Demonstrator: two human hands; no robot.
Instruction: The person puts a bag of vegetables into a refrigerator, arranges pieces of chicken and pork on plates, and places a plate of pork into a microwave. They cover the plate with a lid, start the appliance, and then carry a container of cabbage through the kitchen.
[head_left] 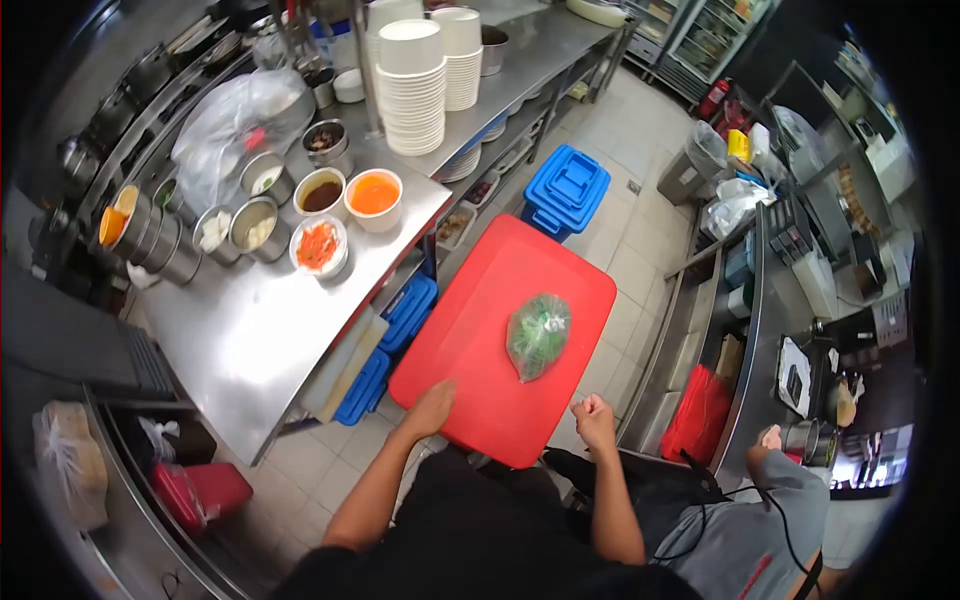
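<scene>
A knotted clear plastic bag of green leafy vegetables [539,338] rests on a red rectangular plastic lid or tabletop [480,310] in front of me. My left hand [430,408] is at the near left edge of this red surface, its fingers stretched over the rim. Just off the near right edge, my right hand [596,420] is raised with the fingers curled closed. Nothing shows in it. Neither hand touches the bag.
On the left, a steel counter [240,340] carries sauce tubs, metal pots and stacked white bowls [413,100]. Blue lidded bins [568,190] stand beyond the red surface and under the counter. A co-worker's grey sleeve [790,490] is at right, beside another counter.
</scene>
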